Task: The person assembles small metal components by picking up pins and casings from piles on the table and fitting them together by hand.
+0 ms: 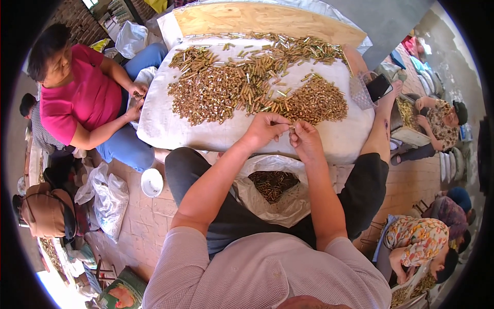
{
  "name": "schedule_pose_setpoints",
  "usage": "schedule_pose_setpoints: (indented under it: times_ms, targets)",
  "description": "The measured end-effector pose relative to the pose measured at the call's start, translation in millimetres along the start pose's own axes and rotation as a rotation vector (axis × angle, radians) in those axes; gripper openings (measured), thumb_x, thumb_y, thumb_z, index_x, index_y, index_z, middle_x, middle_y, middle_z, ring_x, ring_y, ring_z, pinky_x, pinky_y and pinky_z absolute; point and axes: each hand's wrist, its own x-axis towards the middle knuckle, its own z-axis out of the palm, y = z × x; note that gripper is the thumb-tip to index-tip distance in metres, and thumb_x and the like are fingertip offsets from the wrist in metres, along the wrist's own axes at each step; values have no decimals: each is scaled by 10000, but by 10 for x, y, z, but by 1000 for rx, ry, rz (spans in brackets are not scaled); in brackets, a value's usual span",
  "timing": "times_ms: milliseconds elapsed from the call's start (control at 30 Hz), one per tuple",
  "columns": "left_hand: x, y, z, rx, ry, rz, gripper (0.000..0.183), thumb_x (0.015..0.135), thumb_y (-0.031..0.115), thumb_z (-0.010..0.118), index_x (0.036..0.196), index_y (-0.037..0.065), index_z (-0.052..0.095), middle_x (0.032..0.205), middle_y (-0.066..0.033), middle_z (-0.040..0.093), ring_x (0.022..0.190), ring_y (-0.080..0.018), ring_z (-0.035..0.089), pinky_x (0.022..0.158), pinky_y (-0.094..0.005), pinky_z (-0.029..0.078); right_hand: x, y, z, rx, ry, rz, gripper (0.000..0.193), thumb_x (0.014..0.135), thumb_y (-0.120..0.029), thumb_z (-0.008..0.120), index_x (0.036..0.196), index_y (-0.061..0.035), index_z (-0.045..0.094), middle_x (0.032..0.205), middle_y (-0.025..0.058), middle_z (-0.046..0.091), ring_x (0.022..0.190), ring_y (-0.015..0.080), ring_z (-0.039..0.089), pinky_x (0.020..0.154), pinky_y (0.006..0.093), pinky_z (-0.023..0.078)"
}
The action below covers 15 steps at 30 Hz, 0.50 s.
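Note:
Over the near edge of the white-covered table (pixel 154 116), my left hand (pixel 263 133) and my right hand (pixel 307 140) meet, fingertips pinched together. Between them is a small brass-coloured metal piece (pixel 292 126), mostly covered by the fingers. Just beyond my hands lies a heap of short brass-coloured pieces (pixel 319 100). A larger heap of short pieces (pixel 203 98) is to its left, with longer slim metal tubes (pixel 272 64) strewn behind and between them. Below my hands, between my legs, an open white sack (pixel 247 198) holds many finished-looking slim pieces (pixel 272 184).
A wooden board (pixel 267 20) borders the table's far side. At the left a co-worker in a pink top (pixel 77 98) handles small pieces. A phone (pixel 378 87) is at the right edge. A white bucket (pixel 152 183) and plastic bag (pixel 108 203) stand on the floor; others work at right.

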Motion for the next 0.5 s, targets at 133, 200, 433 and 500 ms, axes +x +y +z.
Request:
schedule_pose_setpoints:
  times_ms: [133, 200, 433, 500]
  targets:
    - [43, 120, -198, 97, -60, -26, 185, 903, 144, 705, 1032, 12, 721, 792, -12, 672, 650, -76, 584, 566, -237, 484, -57, -125, -33, -108, -66, 30, 148, 917, -173, 694, 927, -38, 634, 761, 20, 613, 607, 98, 551, 495, 225, 421]
    - [32, 276, -374, 155, 47, -47, 198, 896, 168, 709, 1017, 11, 724, 790, -21, 681, 659, -90, 597, 584, -253, 489, -120, -246, -42, -170, -142, 51, 141, 919, -162, 689, 911, -31, 639, 750, 20, 611, 601, 95, 548, 491, 224, 419]
    - [63, 163, -784, 639, 281, -3, 179, 828, 183, 709, 915, 29, 738, 775, -128, 708, 699, -237, 663, 690, -355, 520, -38, -45, 41, -940, -338, -78, 104, 909, -98, 660, 884, 4, 667, 709, 13, 603, 606, 93, 553, 519, 237, 414]
    - [67, 103, -759, 727, 259, 35, 160, 817, 171, 705, 905, 42, 740, 786, -139, 710, 712, -281, 674, 699, -375, 524, 19, 100, 30, -1092, -282, -352, 98, 901, -90, 659, 911, 6, 672, 713, 25, 610, 617, 116, 565, 538, 258, 427]
